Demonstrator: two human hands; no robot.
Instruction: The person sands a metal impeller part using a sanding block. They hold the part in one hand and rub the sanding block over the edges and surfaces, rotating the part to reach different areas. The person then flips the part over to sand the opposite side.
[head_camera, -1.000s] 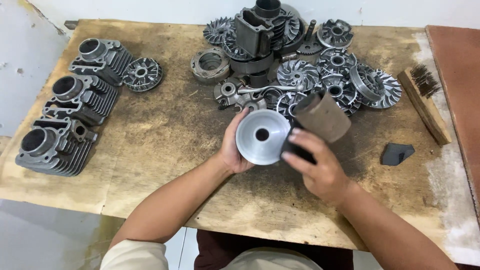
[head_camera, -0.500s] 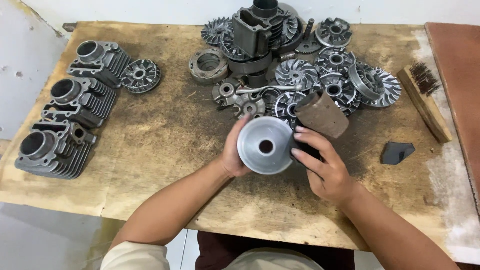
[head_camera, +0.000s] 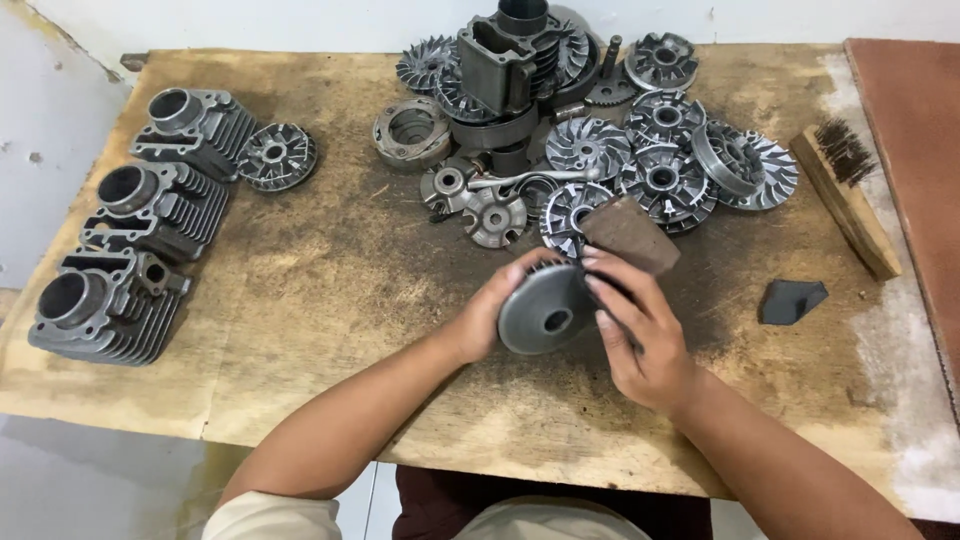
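The round grey metal disc with a centre hole (head_camera: 545, 315) is showing a smooth, dull, brushed face between the bare left hand (head_camera: 490, 310) and right hand (head_camera: 640, 335). The brown rectangular abrasive sheet (head_camera: 630, 235) pinched in the right hand is looking rough and matt, like sandpaper. The worn wooden table (head_camera: 330, 270) is showing a raw, stained, scuffed surface, darkest in the middle. Along its left edge, the three finned grey cast-metal cylinder blocks (head_camera: 130, 240) are looking matt and grainy. At the far edge, the heap of finned grey metal pulley parts (head_camera: 600, 150) is glinting faintly. Near the right edge, the wooden-handled wire brush (head_camera: 845, 195) is showing plain unfinished wood and dark bristles.
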